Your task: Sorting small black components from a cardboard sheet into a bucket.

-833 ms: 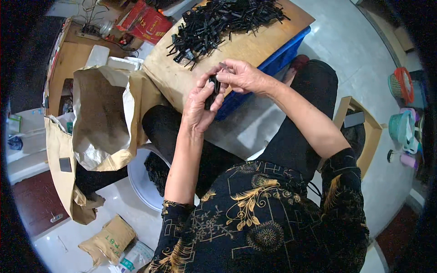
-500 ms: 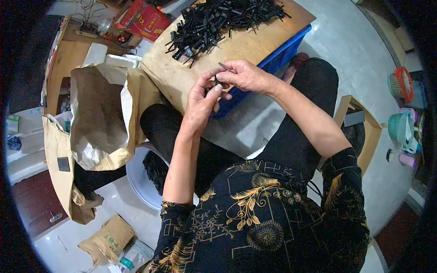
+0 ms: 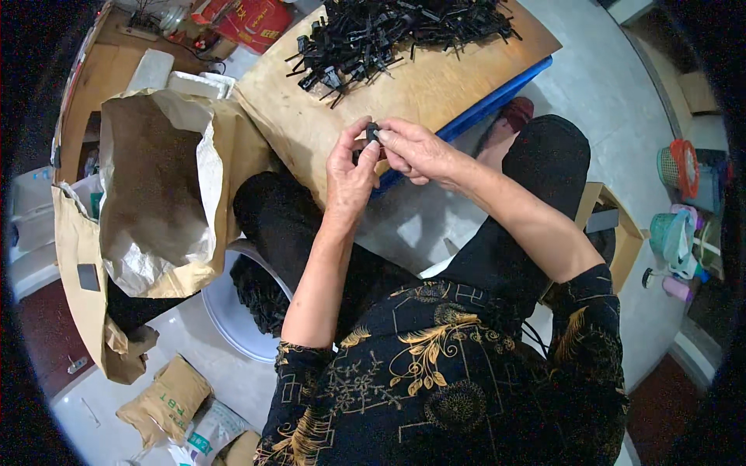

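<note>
Between thumb and fingers, my left hand [image 3: 350, 172] pinches a small black plastic piece [image 3: 372, 130]. My right hand [image 3: 420, 151] meets it from the right, its thumb and forefinger closed at the piece's edge; whatever they grip is hidden. Both hands are above the near edge of a wooden board [image 3: 365, 99]. Farther back on the board lies a tangled pile of black plastic parts [image 3: 404, 39], many of them thin and stick-like.
A blue crate [image 3: 505, 87] stands under the board. To the left is an open paper sack [image 3: 214, 171], beside a white tub [image 3: 225, 330] holding black pieces. Filled bags [image 3: 167, 400] lie on the floor lower left. An open cardboard box [image 3: 625, 248] and baskets [image 3: 678, 167] are at right.
The thin dark stick that showed above my right fingers is out of sight. My right hand has turned lower, and the black piece now shows at the fingertips. The whole view has shifted slightly.
</note>
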A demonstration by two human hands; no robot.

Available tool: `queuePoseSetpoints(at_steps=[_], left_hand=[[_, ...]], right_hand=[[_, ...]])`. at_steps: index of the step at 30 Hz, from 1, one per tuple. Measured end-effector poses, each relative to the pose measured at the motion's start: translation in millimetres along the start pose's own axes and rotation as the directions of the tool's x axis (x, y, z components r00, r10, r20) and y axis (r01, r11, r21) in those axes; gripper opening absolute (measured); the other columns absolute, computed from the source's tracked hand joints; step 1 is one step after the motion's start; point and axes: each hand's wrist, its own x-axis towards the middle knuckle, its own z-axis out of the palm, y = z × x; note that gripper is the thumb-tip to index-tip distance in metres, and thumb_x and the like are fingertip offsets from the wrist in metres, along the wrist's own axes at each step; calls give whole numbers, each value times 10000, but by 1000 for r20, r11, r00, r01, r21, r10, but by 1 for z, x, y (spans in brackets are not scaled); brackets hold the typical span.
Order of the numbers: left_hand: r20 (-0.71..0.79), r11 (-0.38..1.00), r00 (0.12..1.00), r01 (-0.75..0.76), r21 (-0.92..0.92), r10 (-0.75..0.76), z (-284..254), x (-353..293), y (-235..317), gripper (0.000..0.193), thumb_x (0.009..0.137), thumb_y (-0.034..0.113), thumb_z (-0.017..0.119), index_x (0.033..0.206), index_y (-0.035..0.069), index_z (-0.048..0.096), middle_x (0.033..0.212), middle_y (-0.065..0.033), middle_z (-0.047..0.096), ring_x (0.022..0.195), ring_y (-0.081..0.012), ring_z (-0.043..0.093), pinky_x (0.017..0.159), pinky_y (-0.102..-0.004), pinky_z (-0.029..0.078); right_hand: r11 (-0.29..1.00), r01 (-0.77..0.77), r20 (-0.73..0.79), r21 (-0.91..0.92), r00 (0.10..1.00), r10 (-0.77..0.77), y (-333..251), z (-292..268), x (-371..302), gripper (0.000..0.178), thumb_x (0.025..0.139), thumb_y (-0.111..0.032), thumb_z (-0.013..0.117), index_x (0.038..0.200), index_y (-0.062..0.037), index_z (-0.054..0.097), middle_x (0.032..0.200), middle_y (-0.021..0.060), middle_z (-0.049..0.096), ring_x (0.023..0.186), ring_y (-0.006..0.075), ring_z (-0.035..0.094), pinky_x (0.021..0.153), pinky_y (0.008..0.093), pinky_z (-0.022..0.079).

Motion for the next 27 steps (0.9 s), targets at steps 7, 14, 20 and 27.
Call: queuePoseSetpoints(at_steps=[7, 14, 20, 27], left_hand=[[-67, 996, 995, 77, -42, -79, -1, 5, -4, 358, 862, 111, 534, 1211, 61, 469, 871, -64, 563, 575, -50, 483, 427, -178, 388], [-163, 999, 985, 49, -21, -52, -7, 7, -14, 342, 854, 72, 529, 1192, 39, 492, 951, -69, 576, 710, -102, 536, 612, -228, 453], [-252, 972, 957, -87, 216, 142, -7, 11, -17, 318, 852, 33, 499, 1169, 12, 511, 1035, -88, 597, 955, -149, 556, 844, -281, 431], [-254, 995, 964, -65, 75, 82, -21, 1, 1, 290, 849, -3, 478, 1137, -6, 507, 957, -74, 594, 800, -121, 592, 696, -243, 474]], right_hand=[[997, -55, -16, 57, 998, 56, -2, 8, 13, 309, 949, -284, 379, 1196, -99, 381, 570, -68, 329, 406, 12, 249, 351, 173, 192], [992, -87, -24, 95, 996, 90, -3, 15, 26, 299, 949, -281, 382, 1191, -106, 387, 559, -78, 309, 411, 15, 240, 355, 173, 194], [993, -117, -49, -33, 992, 115, -2, 16, 42, 272, 948, -276, 377, 1167, -120, 421, 566, -75, 336, 416, 27, 254, 356, 177, 211], [908, -131, 177, -398, 960, 216, -25, -11, 69, 253, 929, -274, 428, 1080, -89, 510, 605, -38, 451, 502, 53, 411, 433, 205, 343]])
